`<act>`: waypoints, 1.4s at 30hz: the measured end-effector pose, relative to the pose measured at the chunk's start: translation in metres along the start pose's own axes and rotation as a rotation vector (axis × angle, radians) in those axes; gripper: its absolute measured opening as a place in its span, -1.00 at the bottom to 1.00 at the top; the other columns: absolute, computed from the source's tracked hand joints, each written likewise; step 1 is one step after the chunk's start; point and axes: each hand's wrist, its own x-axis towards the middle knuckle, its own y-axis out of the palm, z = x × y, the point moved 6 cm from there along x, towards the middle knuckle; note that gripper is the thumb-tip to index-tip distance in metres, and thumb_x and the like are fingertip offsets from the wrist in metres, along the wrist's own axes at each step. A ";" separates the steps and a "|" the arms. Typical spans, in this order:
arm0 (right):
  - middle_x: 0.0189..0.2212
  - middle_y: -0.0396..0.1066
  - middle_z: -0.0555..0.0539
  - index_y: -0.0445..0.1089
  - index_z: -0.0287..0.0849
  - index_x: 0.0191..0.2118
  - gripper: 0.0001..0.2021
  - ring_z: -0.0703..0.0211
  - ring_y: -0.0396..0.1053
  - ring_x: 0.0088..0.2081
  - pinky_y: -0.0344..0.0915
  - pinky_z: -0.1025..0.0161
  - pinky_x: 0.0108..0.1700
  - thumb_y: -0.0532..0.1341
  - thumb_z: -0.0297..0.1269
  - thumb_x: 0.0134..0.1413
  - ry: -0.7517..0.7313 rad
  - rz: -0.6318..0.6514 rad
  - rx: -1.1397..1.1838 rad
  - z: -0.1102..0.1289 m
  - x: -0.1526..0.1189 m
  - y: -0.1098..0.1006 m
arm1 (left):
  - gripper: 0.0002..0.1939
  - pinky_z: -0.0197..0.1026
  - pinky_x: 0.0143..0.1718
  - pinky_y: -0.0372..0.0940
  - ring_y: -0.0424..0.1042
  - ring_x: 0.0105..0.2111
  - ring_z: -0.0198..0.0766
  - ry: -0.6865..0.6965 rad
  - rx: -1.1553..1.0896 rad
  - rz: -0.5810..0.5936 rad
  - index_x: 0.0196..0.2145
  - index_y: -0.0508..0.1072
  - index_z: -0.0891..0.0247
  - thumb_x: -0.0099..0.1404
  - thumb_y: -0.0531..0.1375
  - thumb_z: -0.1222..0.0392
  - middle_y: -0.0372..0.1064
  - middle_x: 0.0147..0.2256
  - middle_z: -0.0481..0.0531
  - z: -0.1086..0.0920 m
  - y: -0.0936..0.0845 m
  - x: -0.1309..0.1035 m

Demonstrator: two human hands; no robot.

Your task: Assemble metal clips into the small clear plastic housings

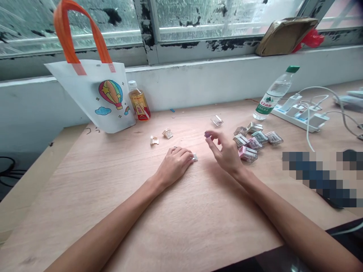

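My left hand [177,162] rests on the wooden table, fingers closed round a small clear and whitish piece [194,156] that sticks out at its fingertips. To its right, my right hand [222,151] is raised above the table and pinches a tiny purple piece [208,134] between thumb and forefinger. Beyond my right hand lies a clear plastic case [217,120]. Several small transparent cases in pink, green and grey [254,142] are heaped right of that hand. Two small cream-coloured pieces, one hinged open [168,133] and one flatter [154,140], lie beyond my left hand.
A white bag with orange handles [85,94] and an amber drink bottle [139,102] stand back left. At the back right are a tilted water bottle [273,94] and a power strip [300,119] with cables. A cardboard piece [283,36] sits on the window ledge.
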 end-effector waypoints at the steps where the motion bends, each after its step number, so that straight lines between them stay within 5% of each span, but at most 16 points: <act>1: -0.11 0.56 -0.16 0.42 -0.08 0.08 -0.75 -0.02 0.51 -0.11 0.45 0.00 -0.05 0.17 -0.30 0.35 -0.007 0.090 -0.073 -0.005 0.000 0.005 | -0.81 -0.05 0.06 0.19 0.46 -0.02 -0.17 0.005 -0.007 -0.014 -0.11 0.48 0.21 0.53 0.09 0.13 0.56 -0.05 0.05 0.000 -0.001 0.000; 5: 0.04 0.49 -0.24 0.45 -0.12 0.09 -0.74 -0.13 0.45 0.06 0.38 -0.14 0.10 0.13 -0.31 0.38 -0.028 0.339 -0.209 -0.019 -0.006 0.024 | -0.82 -0.04 0.10 0.19 0.47 0.01 -0.18 0.003 -0.037 -0.063 -0.10 0.49 0.20 0.52 0.10 0.14 0.56 -0.04 0.05 0.001 -0.005 -0.001; 9: 0.14 0.42 -0.23 0.35 -0.07 0.21 -0.66 -0.08 0.37 0.19 0.33 -0.12 0.20 0.12 -0.25 0.41 -0.135 0.363 -0.094 -0.004 -0.006 0.026 | -0.87 -0.01 0.11 0.23 0.47 0.04 -0.15 -0.061 -0.133 -0.134 -0.06 0.45 0.20 0.48 0.15 0.21 0.54 -0.01 0.07 0.007 -0.013 -0.001; 15: 0.09 0.47 -0.17 0.29 0.00 0.28 -0.57 -0.09 0.41 0.13 0.38 -0.12 0.14 0.21 -0.30 0.34 -0.200 0.422 -0.006 0.013 -0.011 0.032 | -0.81 -0.01 0.04 0.36 0.53 -0.08 -0.15 -0.166 -0.327 -0.252 -0.03 0.40 0.19 0.44 0.22 0.14 0.53 -0.08 0.09 0.018 -0.018 -0.005; 20: 0.04 0.51 -0.19 0.38 -0.04 0.21 -0.62 -0.09 0.44 0.07 0.40 -0.13 0.09 0.21 -0.36 0.32 -0.205 0.424 0.030 0.014 -0.013 0.036 | -0.55 0.07 0.15 0.29 0.49 0.04 -0.08 -0.091 -0.155 -0.269 0.13 0.32 0.14 0.36 0.30 0.05 0.53 0.00 0.10 0.021 -0.026 -0.011; 22: 0.02 0.51 -0.20 0.41 -0.06 0.16 -0.65 -0.10 0.44 0.06 0.40 -0.13 0.09 0.24 -0.36 0.29 -0.198 0.397 0.042 0.012 -0.013 0.035 | -0.43 0.12 0.22 0.21 0.41 0.16 0.00 -0.076 -0.020 -0.280 0.19 0.28 0.13 0.31 0.34 -0.02 0.44 0.15 0.18 0.034 -0.036 -0.016; 26: -0.01 0.52 -0.20 0.44 -0.12 0.08 -0.70 -0.08 0.44 0.04 0.39 -0.11 0.10 0.24 -0.42 0.25 -0.150 0.364 0.100 0.011 -0.012 0.033 | -0.21 0.24 0.29 0.08 0.18 0.32 0.21 -0.286 0.203 -0.313 0.27 0.21 0.23 0.23 0.37 -0.14 0.13 0.35 0.37 0.093 -0.058 -0.026; 28: -0.03 0.51 -0.20 0.44 -0.15 0.05 -0.70 -0.06 0.44 0.03 0.39 -0.08 0.09 0.23 -0.48 0.22 -0.126 0.366 0.134 0.012 -0.012 0.034 | -0.17 0.27 0.25 0.13 0.22 0.28 0.25 -0.390 0.193 -0.219 0.29 0.18 0.30 0.24 0.34 -0.16 0.18 0.31 0.41 0.119 -0.056 -0.028; 30: -0.06 0.51 -0.19 0.43 -0.15 0.02 -0.68 -0.04 0.44 0.01 0.39 -0.06 0.07 0.21 -0.53 0.17 -0.097 0.371 0.156 0.013 -0.012 0.035 | -0.37 0.24 0.23 0.18 0.30 0.23 0.19 -0.404 0.116 -0.107 0.25 0.26 0.32 0.36 0.23 -0.08 0.31 0.23 0.36 0.126 -0.048 -0.028; 33: -0.08 0.49 -0.18 0.41 -0.15 0.01 -0.69 -0.03 0.44 0.00 0.39 -0.03 0.07 0.21 -0.53 0.15 -0.052 0.353 0.170 0.011 -0.012 0.035 | -0.56 0.11 0.14 0.32 0.45 0.07 0.04 -0.461 -0.046 -0.194 0.14 0.38 0.33 0.41 0.15 0.04 0.45 0.09 0.30 0.101 -0.047 -0.034; 36: -0.03 0.46 -0.19 0.42 -0.13 0.01 -0.73 -0.02 0.41 0.04 0.37 -0.02 0.11 0.24 -0.45 0.20 -0.026 0.316 0.188 0.009 -0.011 0.033 | -0.65 -0.03 0.04 0.40 0.52 -0.07 -0.12 -0.488 -0.235 -0.381 0.07 0.43 0.22 0.40 0.19 0.04 0.52 -0.01 0.14 0.053 -0.050 -0.044; 38: -0.03 0.44 -0.18 0.44 -0.12 0.01 -0.75 0.00 0.41 0.04 0.37 0.01 0.11 0.26 -0.39 0.22 -0.009 0.310 0.224 0.010 -0.010 0.032 | -0.67 -0.08 0.01 0.41 0.52 -0.12 -0.18 -0.493 -0.389 -0.374 0.03 0.46 0.18 0.36 0.25 0.04 0.53 -0.02 0.09 0.025 -0.044 -0.046; 42: -0.04 0.44 -0.15 0.44 -0.10 0.03 -0.75 0.04 0.42 0.01 0.41 0.07 0.04 0.27 -0.33 0.24 0.004 0.335 0.305 0.018 -0.010 0.032 | -0.67 -0.16 -0.09 0.41 0.51 -0.12 -0.18 -0.657 -0.702 -0.381 -0.04 0.49 0.23 0.34 0.27 -0.01 0.54 -0.08 0.11 0.009 -0.031 -0.043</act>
